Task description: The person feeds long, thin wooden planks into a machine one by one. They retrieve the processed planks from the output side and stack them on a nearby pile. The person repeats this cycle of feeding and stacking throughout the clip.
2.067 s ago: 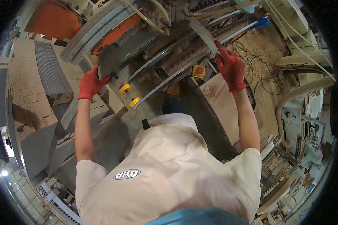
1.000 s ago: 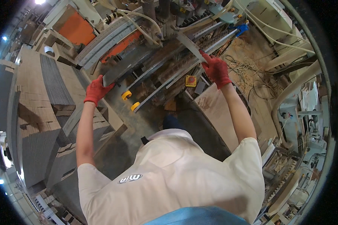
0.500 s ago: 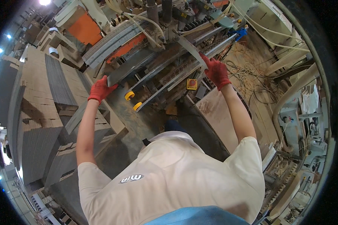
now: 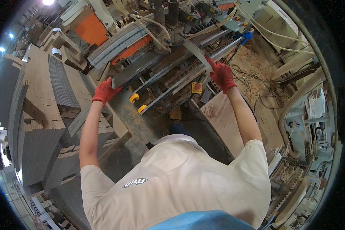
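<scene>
Both of my hands wear red knit gloves. My left hand (image 4: 105,92) closes on the near left end of a flat grey board (image 4: 132,71), which lies on the machine's rails and runs toward the upright cylinders. At the right, my right hand (image 4: 222,74) grips the near end of a narrow, curved grey strip (image 4: 197,53), its index finger stretched along it. The strip's far end reaches to the foot of the cylinders. Whether board and strip join behind there, I cannot tell.
Two rails with yellow end caps (image 4: 141,109) point toward me. A red button on a yellow box (image 4: 196,88) sits below my right hand. Tall stacks of grey-edged boards (image 4: 42,115) stand at left. Hoses and tangled cords (image 4: 253,76) lie at right beside a dusty panel (image 4: 222,111).
The whole view has shifted slightly. Both hands keep their holds on the board and the strip, with hardly any movement against the machine.
</scene>
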